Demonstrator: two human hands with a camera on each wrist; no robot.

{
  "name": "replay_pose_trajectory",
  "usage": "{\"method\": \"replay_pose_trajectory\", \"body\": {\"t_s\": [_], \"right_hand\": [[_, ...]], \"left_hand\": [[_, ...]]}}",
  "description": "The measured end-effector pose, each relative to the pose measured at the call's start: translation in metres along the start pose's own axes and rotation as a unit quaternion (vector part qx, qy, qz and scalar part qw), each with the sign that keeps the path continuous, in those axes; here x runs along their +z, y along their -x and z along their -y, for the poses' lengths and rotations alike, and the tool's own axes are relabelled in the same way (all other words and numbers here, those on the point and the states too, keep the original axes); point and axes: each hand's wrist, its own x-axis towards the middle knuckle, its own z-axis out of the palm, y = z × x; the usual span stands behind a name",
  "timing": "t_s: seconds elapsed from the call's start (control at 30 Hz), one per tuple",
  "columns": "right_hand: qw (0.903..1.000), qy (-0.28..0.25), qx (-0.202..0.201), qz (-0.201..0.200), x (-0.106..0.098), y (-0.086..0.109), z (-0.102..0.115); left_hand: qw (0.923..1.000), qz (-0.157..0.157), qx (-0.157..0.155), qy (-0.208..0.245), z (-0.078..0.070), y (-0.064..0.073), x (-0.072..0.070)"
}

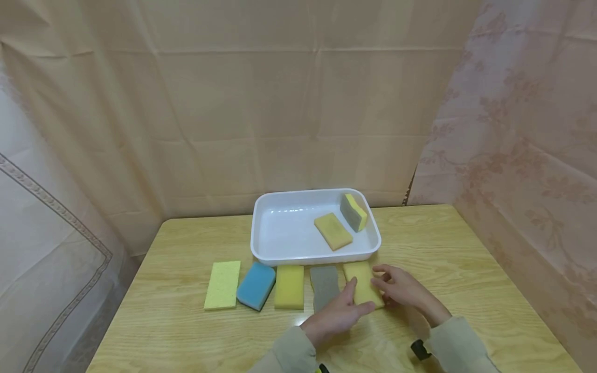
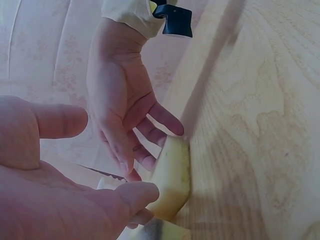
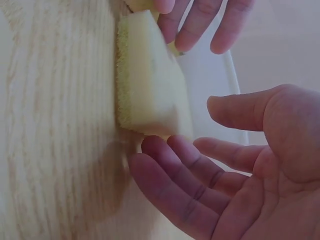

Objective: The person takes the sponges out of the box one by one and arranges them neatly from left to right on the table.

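A pale yellow sponge [image 1: 360,282] lies flat at the right end of a row on the table, between both hands. My left hand [image 1: 337,315] is at its left side, over the near end of a grey-topped sponge [image 1: 324,284], thumb apart from the fingers. At the right edge of the pale yellow sponge is my right hand [image 1: 403,289], its fingers slightly bent and its fingertips close to the edge. In the right wrist view, the pale yellow sponge [image 3: 160,80] shows a rougher layer underneath; neither hand grips it. Whether the fingertips touch it is hard to tell.
Leftward in the row lie a yellow sponge [image 1: 289,287], a blue sponge [image 1: 256,286] and a light yellow sponge [image 1: 223,285]. Behind stands a white tray [image 1: 303,259] holding a flat yellow sponge [image 1: 333,231] and a grey-and-yellow sponge [image 1: 354,212] leaning on its right wall.
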Motion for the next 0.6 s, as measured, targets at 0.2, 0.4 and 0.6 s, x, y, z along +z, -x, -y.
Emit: {"method": "replay_pose_trajectory", "body": {"t_s": [0.2, 0.4, 0.6], "right_hand": [[0.9991, 0.014, -0.039, 0.0, -0.005, 0.002, 0.005], [0.9953, 0.006, -0.096, 0.005, -0.01, 0.002, 0.012], [0.9845, -0.084, -0.153, 0.013, -0.017, 0.001, 0.024]], "left_hand": [[1.0, 0.003, -0.001, -0.008, -0.004, 0.001, -0.006], [0.9996, -0.002, 0.028, -0.005, -0.01, 0.001, -0.015], [0.9988, -0.001, 0.049, 0.0, -0.018, -0.001, -0.029]]}}
